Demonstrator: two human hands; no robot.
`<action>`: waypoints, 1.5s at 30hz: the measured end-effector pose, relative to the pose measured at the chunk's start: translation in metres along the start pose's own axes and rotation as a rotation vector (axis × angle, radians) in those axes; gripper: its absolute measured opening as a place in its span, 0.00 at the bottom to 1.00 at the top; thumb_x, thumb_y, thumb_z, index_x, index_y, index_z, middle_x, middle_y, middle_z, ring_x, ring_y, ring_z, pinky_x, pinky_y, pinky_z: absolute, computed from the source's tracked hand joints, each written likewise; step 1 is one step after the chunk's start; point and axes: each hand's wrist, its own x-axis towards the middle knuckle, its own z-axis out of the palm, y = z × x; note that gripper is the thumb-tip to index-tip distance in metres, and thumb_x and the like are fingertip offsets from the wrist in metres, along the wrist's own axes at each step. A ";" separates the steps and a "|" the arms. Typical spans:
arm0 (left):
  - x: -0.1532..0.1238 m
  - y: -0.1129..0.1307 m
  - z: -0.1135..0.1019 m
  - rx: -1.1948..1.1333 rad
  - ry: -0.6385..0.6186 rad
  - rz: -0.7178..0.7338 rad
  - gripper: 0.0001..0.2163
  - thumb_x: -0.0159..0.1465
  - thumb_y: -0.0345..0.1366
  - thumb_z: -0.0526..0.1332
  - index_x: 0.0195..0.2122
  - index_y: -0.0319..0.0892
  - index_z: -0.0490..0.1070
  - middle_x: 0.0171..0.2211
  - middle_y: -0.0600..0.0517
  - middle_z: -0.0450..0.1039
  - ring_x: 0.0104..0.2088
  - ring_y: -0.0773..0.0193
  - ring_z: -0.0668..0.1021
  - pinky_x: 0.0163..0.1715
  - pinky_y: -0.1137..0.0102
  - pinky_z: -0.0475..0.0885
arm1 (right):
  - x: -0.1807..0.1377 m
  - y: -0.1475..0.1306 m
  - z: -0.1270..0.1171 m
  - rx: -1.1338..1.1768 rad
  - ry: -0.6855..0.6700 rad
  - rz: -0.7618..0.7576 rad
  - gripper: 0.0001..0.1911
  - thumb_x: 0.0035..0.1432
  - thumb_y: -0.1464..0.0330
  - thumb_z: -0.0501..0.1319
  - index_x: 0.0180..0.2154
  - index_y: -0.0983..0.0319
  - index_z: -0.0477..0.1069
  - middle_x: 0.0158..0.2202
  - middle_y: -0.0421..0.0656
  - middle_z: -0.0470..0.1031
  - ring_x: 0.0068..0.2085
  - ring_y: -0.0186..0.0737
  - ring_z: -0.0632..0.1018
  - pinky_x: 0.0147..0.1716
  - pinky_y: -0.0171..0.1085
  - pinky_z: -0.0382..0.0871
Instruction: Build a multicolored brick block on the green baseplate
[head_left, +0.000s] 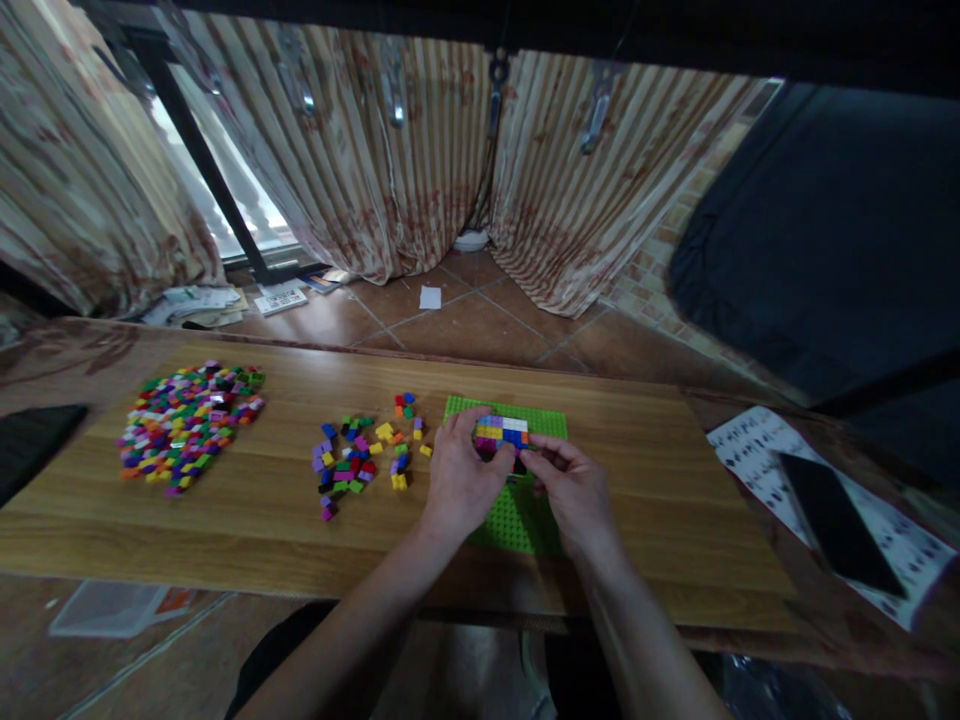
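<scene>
A multicoloured build of toy bricks [514, 425] is over the green studded baseplate [525, 525]; its top shows white, blue, yellow, purple and orange. My left hand [466, 475] is closed around its left and near side, thumb across the front. At the right edge, beside an orange brick, my right hand [574, 485] pinches with thumb and forefinger against the build. Whether a separate small brick sits between those fingertips is hidden. My hands cover part of the build's underside, so I cannot tell if it touches the baseplate.
Loose bricks [349, 470] lie scattered left of the baseplate. A large brick pile [187, 425] spreads farther left on the wooden table [675, 500]. To the right, a dark phone-like slab [836, 520] rests on a printed sheet [757, 440]. Metal clips [596, 115] hang overhead.
</scene>
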 end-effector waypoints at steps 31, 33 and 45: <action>0.011 -0.033 -0.001 -0.299 -0.131 -0.139 0.16 0.59 0.26 0.53 0.44 0.40 0.76 0.41 0.49 0.79 0.37 0.63 0.79 0.41 0.68 0.75 | 0.005 0.012 -0.009 -0.122 -0.045 -0.026 0.19 0.47 0.54 0.68 0.38 0.60 0.79 0.36 0.45 0.82 0.34 0.41 0.79 0.30 0.38 0.72; 0.010 -0.032 -0.001 -0.278 -0.144 -0.123 0.16 0.58 0.24 0.53 0.43 0.40 0.76 0.40 0.49 0.79 0.40 0.62 0.79 0.44 0.67 0.74 | 0.005 0.013 -0.010 -0.127 -0.042 -0.020 0.20 0.47 0.54 0.68 0.39 0.60 0.79 0.36 0.44 0.81 0.34 0.41 0.79 0.30 0.38 0.72; 0.006 -0.018 -0.012 -0.080 -0.186 -0.093 0.17 0.58 0.23 0.52 0.43 0.39 0.76 0.43 0.45 0.79 0.45 0.57 0.78 0.50 0.65 0.72 | 0.008 0.020 -0.011 -0.246 0.043 -0.045 0.21 0.49 0.53 0.67 0.39 0.60 0.79 0.37 0.44 0.80 0.33 0.39 0.78 0.28 0.36 0.71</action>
